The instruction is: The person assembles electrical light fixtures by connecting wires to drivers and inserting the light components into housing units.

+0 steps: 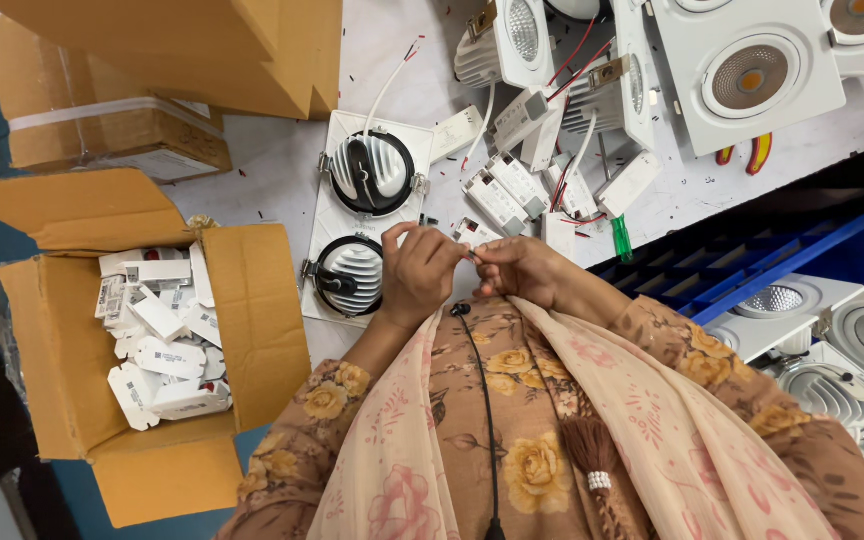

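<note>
Bright even overhead light, sharp, slight edge distortion.

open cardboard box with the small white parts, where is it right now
In the head view the open cardboard box sits at the left, beside the person's left hand and just left of the white twin downlight fixture.

My sleeves are brown with yellow roses, under a peach scarf with pink flowers. White light fittings, red wires and white driver boxes cover the speckled white table. Brown cardboard box at its left edge, blue crate right.
</note>
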